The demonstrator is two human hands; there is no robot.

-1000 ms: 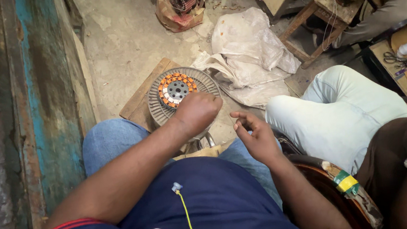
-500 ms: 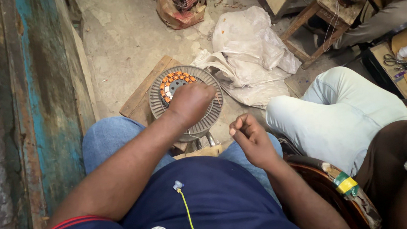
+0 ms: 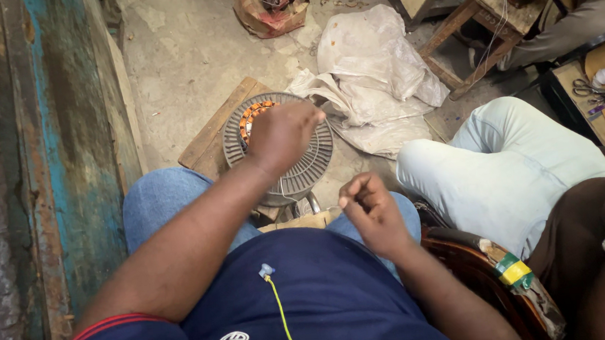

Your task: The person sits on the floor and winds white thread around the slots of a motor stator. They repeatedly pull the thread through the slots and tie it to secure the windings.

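Resting on a grey ribbed round motor stator [image 3: 302, 166] with copper windings, left hand [image 3: 281, 135]; right hand [image 3: 368, 211] apart, fingers pinched.

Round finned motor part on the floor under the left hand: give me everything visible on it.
The motor part is a round grey metal disc with radial fins or slots around its rim. At its centre sit orange-copper coil windings, only partly visible. It lies flat on a wooden board on the concrete floor, in front of the person's knees. The left hand covers its middle, fingers curled downward; actual contact can't be confirmed. The right hand is apart from it.
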